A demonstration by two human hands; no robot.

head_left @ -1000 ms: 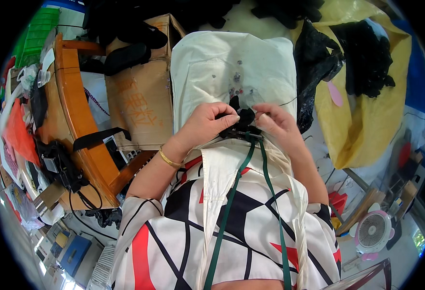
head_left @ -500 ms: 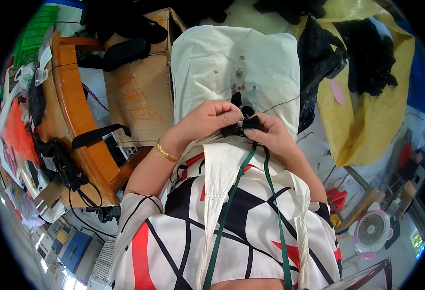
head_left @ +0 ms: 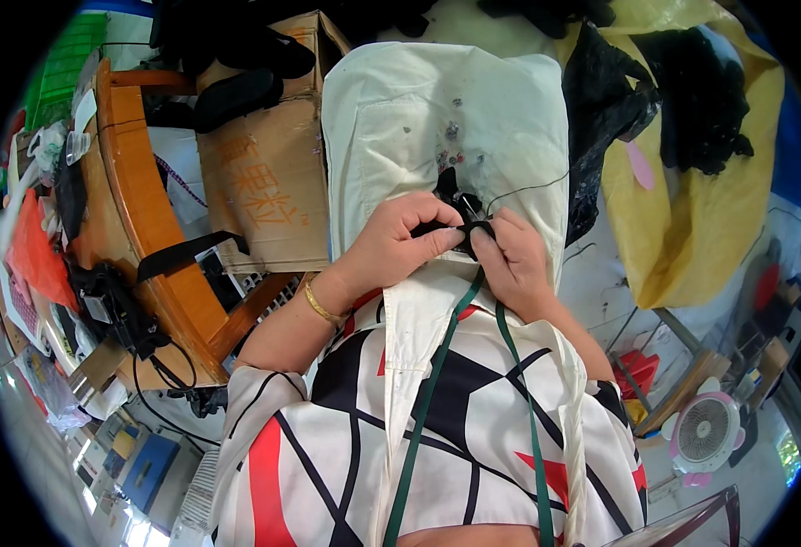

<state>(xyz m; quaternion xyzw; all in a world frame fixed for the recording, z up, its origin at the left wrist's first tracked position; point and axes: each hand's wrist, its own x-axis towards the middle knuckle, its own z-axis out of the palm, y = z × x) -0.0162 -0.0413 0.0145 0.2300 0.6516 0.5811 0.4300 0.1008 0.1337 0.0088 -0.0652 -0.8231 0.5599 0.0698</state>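
A small black fabric piece (head_left: pixel 479 227), looking like a bow, is pinched between both hands over my lap. My left hand (head_left: pixel 408 232) has its thumb and forefinger pressed together on its left side. On its other side my right hand (head_left: pixel 515 260) grips the edge, thumb against curled fingers. A thin shiny sliver, maybe a needle, shows just above the fingertips. From there a dark thread (head_left: pixel 530 188) trails off to the right. More black cloth (head_left: pixel 446 181) lies just beyond the fingers. Small shiny beads or stones (head_left: pixel 452 132) sit scattered on the pale cloth (head_left: pixel 377 118) in front.
A cardboard box (head_left: pixel 263 173) and a curved wooden chair frame (head_left: pixel 140 191) stand to the left. At the right are a black plastic bag (head_left: pixel 592 118) and a yellow sack (head_left: pixel 683 264) with black material in it. A small fan (head_left: pixel 706 433) stands lower right.
The black piece has turned in my fingers, and its shiny clear ornament no longer shows. My right hand has tipped more upright, and a thin shiny sliver now shows above the fingertips.
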